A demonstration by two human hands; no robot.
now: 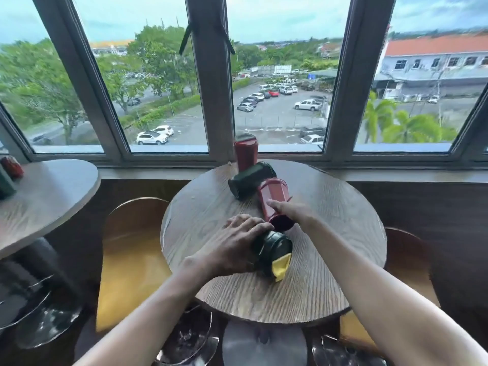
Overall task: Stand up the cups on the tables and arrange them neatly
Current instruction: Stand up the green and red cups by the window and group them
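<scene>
On the round wooden table [303, 294] a dark green cup with a yellow label [274, 252] lies on its side, and my left hand [235, 247] is closed over its body. Just beyond it a red cup [273, 199] also lies on its side, with my right hand [290, 210] wrapped around its near end. A second dark green cup [249, 179] lies tipped over behind them. At the table's far edge by the window, another red cup [245, 151] stands upright.
A second round table [52, 196] at the left carries a red cup [12, 166] and a dark green cup [5, 184] at the frame's edge. Yellow-seated chairs [129, 260] stand on both sides of the near table. The window sill runs behind.
</scene>
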